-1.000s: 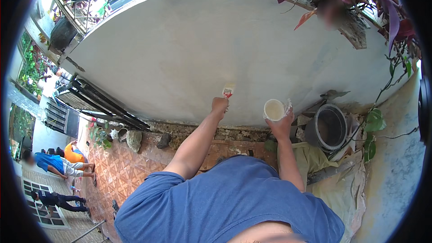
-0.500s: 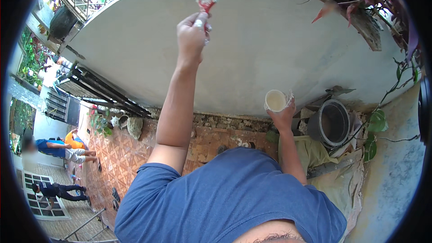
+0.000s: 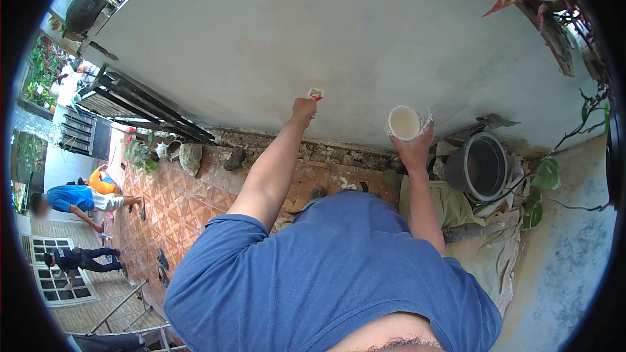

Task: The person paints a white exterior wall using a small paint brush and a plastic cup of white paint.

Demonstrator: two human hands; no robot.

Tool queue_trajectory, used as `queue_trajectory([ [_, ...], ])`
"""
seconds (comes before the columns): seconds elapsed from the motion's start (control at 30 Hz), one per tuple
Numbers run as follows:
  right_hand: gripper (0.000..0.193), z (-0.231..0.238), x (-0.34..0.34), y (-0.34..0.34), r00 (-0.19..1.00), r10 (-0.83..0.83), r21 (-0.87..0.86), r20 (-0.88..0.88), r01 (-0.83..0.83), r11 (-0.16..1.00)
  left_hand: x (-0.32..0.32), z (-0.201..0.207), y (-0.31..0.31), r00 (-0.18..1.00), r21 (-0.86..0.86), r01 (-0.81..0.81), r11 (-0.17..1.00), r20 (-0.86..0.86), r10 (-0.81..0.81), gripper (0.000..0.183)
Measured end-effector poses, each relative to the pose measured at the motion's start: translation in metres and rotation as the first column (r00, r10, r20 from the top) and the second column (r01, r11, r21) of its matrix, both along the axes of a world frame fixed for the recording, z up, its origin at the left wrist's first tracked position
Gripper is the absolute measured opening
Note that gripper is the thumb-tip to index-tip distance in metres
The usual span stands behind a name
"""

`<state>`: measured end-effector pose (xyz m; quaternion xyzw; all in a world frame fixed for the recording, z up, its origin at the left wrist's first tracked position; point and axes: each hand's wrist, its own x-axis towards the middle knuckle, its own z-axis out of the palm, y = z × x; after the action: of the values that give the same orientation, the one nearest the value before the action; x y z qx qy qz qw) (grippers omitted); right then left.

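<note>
My left hand is closed around the red handle of a paintbrush. The brush's pale bristle end is at the grey-white wall, low on its middle part; whether the bristles press on it is hard to see. In my right hand is a white plastic cup with cream-coloured paint inside, its mouth toward me. White paint smears show on the fingers and the cup's rim. Just right of that hand stands a dark grey bucket.
Patterned orange tiles cover the floor. A black metal gate leans by the wall at left, near stones. Cloth sacks lie under the bucket. Plants hang at right. Several people are farther off at left.
My left hand has brought the paintbrush down from high on the wall to its lower middle, slightly rightward. My right hand still holds the cup, nearly in place.
</note>
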<state>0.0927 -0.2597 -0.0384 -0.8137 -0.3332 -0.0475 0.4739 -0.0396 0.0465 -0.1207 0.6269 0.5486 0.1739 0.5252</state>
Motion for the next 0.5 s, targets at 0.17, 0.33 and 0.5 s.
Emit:
queue_trajectory([
  [0.17, 0.101, -0.004, 0.000, 0.001, 1.000, -0.023, -0.059, 0.003, 0.023, 0.998, -0.005, 0.107, 0.018, 0.970, 0.148, -0.054, 0.988, 0.242, 0.017, 0.024],
  [0.33, 0.101, -0.007, 0.006, 0.008, 1.000, 0.006, -0.090, 0.003, -0.006, 0.996, -0.033, 0.246, -0.011, 0.762, 0.285, -0.191, 0.939, 0.646, -0.041, 0.018],
  [0.5, 0.101, -0.002, 0.003, 0.018, 0.998, 0.057, -0.067, -0.034, -0.059, 0.996, -0.048, 0.271, 0.000, 0.734, 0.292, -0.124, 0.948, 0.670, -0.111, 0.021],
])
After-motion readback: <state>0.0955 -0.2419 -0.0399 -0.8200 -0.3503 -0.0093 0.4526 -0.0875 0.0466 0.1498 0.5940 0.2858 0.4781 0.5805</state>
